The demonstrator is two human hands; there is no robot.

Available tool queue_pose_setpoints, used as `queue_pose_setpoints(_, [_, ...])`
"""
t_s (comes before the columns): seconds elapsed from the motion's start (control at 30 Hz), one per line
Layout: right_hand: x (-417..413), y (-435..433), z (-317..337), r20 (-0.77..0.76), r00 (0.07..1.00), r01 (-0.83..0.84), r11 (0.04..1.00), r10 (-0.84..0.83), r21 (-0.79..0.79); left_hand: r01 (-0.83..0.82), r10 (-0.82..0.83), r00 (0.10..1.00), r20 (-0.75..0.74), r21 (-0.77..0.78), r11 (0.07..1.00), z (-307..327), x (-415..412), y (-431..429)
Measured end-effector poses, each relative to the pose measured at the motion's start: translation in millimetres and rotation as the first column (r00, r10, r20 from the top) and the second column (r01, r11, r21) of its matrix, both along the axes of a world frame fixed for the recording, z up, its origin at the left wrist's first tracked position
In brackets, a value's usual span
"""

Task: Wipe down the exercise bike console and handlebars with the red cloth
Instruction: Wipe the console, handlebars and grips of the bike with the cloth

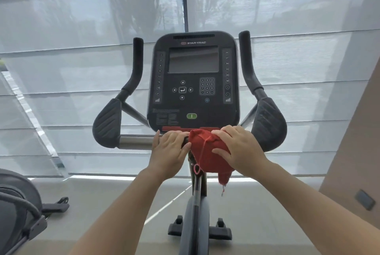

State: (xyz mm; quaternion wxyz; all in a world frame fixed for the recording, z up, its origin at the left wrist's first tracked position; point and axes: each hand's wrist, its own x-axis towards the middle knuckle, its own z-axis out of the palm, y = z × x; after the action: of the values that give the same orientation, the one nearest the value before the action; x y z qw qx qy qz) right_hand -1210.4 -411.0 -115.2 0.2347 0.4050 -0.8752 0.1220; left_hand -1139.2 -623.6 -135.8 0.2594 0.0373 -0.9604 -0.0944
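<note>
The black bike console [193,82] stands in the middle, its screen dark. Black handlebars rise on both sides, the left one [135,63] and the right one [247,59], with padded elbow rests [107,123] below them. A red cloth [205,152] is draped over the horizontal bar [135,141] just under the console. My right hand [238,148] grips the cloth against the bar, fingers curled over its top. My left hand [170,150] rests on the bar right beside the cloth, fingers curled over the bar.
White window blinds [82,49] fill the background. The bike's post and base feet [197,228] stand below on the pale floor. Another grey machine [18,209] sits at the lower left. A beige wall with a socket [365,199] is on the right.
</note>
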Motion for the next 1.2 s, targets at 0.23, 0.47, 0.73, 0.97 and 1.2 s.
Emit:
queue_pose_setpoints(0.23, [10,4,6,0.041,0.997,0.057,0.997,-0.059,0.048,0.008,-0.01,0.998,0.055,0.031,0.999,2,-1,-1])
queue_pose_setpoints(0.47, [33,14,-3,0.014,0.981,0.189,0.941,-0.192,-0.282,-0.005,0.005,0.999,0.054,0.003,1.0,-1,-4,-2])
queue_pose_setpoints(0.73, [33,-27,-13,0.032,0.974,0.228,0.972,-0.226,-0.065,-0.003,0.0,0.999,0.037,0.08,0.997,0,-4,1])
queue_pose_setpoints(0.97, [14,-4,-9,-0.014,0.986,0.164,0.987,-0.163,0.006,0.016,-0.02,0.999,0.04,0.106,0.994,1,-4,-1])
queue_pose_setpoints(1.2, [19,-28,-5,0.033,0.98,0.196,0.981,-0.196,-0.001,-0.008,0.007,1.0,0.014,0.084,0.996,-2,-5,1])
